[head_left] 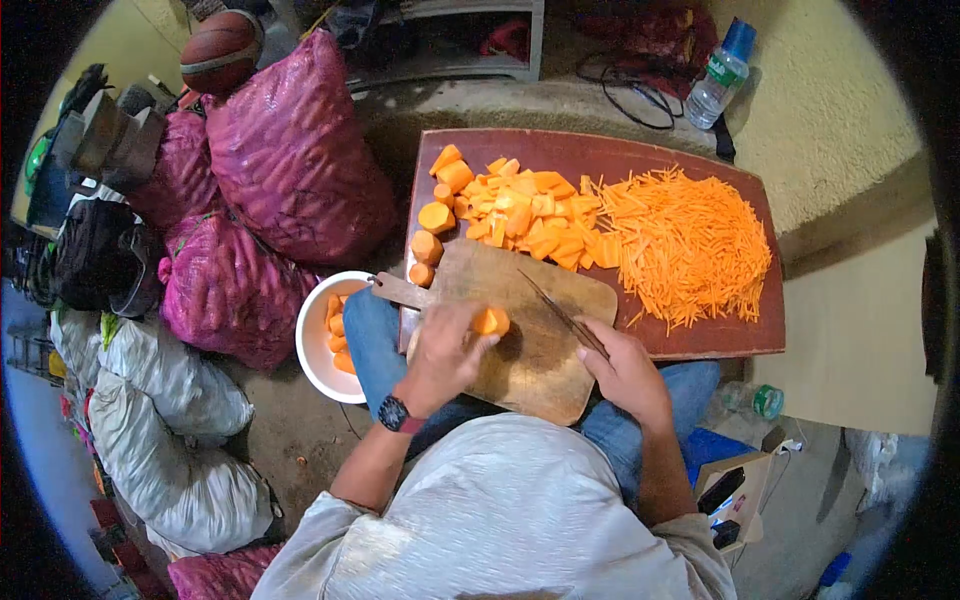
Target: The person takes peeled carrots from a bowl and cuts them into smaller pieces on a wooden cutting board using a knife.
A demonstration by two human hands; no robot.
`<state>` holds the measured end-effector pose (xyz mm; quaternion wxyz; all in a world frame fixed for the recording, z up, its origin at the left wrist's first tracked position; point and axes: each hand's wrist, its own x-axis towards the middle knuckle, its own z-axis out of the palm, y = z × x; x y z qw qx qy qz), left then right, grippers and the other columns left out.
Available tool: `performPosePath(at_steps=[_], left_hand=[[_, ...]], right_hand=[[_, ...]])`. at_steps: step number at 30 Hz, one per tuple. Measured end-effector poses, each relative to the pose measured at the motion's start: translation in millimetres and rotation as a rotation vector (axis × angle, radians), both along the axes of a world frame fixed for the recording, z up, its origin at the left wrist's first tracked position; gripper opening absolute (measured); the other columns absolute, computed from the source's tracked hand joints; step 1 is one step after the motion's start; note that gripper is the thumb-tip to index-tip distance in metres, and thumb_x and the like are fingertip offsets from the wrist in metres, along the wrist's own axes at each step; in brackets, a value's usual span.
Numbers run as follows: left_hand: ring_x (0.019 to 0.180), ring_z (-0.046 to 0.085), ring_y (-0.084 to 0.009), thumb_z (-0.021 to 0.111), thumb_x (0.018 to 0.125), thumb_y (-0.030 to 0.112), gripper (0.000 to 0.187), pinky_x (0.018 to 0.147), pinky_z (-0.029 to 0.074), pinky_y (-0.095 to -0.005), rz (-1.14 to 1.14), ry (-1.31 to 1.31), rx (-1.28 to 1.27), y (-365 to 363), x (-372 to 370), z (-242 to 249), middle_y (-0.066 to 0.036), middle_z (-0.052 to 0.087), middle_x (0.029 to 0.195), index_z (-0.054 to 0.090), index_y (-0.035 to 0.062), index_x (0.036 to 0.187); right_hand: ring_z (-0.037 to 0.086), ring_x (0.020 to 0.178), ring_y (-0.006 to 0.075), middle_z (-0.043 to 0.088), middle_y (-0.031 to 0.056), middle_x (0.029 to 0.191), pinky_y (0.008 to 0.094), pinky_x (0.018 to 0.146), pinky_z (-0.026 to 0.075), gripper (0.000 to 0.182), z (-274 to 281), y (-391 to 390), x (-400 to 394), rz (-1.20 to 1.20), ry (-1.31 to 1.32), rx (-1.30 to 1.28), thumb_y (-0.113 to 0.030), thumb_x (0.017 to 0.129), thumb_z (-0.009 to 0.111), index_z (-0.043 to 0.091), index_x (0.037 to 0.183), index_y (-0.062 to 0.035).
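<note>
A wooden cutting board with a handle lies on the front edge of a red-brown table and over my lap. My left hand has its fingers around a short orange carrot piece on the board. In my right hand is the handle of a knife, its thin blade pointing away and left above the board. Beyond the board lie carrot chunks at the left, a heap of flat carrot slices and a large pile of thin carrot strips at the right.
A white bowl with carrot pieces stands left of my leg. Pink mesh sacks, white sacks and a basketball are at the left. A water bottle stands behind the table; another bottle lies at the right.
</note>
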<state>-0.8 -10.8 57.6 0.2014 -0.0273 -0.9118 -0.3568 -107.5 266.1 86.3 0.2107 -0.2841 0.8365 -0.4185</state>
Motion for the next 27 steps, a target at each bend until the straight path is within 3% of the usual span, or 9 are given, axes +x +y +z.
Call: performPosePath(at_steps=[5,10,15,21,27], left_hand=[[0.111,0.066,-0.0432,0.085,0.086,0.003,0.047,0.094,0.056,-0.0475,-0.045,-0.059,0.004,21,17,-32,-0.023,0.065,0.121,0.065,0.0001,0.129],[0.103,0.064,-0.0418,0.08,0.083,-0.001,0.045,0.085,0.055,-0.0483,-0.058,0.004,-0.005,26,16,-43,-0.022,0.06,0.119,0.066,0.0008,0.126],[0.099,0.062,-0.0416,0.08,0.08,-0.001,0.047,0.083,0.055,-0.0486,-0.108,0.058,-0.09,22,14,-46,-0.022,0.06,0.119,0.067,-0.001,0.125],[0.099,0.061,-0.0435,0.08,0.079,-0.002,0.047,0.084,0.053,-0.0518,-0.14,0.044,-0.101,20,15,-51,-0.023,0.059,0.117,0.067,-0.0017,0.123],[0.102,0.062,-0.0449,0.08,0.077,-0.001,0.05,0.086,0.052,-0.0551,-0.177,0.092,-0.114,20,12,-55,-0.024,0.058,0.119,0.066,-0.0025,0.125]], right_hand=[[0.07,0.124,0.0442,0.069,0.03,0.133,0.0458,0.103,0.055,0.046,17,18,45,-0.024,-0.2,-0.005,-0.011,0.104,0.067,0.056,0.147,0.003],[0.069,0.121,0.0451,0.069,0.0283,0.131,0.0452,0.102,0.054,0.047,46,14,70,-0.008,-0.214,0.018,-0.013,0.105,0.063,0.054,0.149,0.003],[0.067,0.122,0.0492,0.068,0.0305,0.131,0.0483,0.101,0.055,0.048,68,8,77,0.03,-0.285,0.179,-0.016,0.108,0.063,0.051,0.151,0.001],[0.071,0.11,0.0505,0.07,0.0301,0.125,0.0526,0.09,0.059,0.049,74,9,82,0.045,-0.215,0.134,-0.017,0.108,0.064,0.05,0.152,0.0002],[0.071,0.108,0.0511,0.07,0.032,0.122,0.0556,0.088,0.06,0.048,77,6,78,0.044,-0.265,0.165,-0.016,0.107,0.063,0.05,0.15,0.0004]])
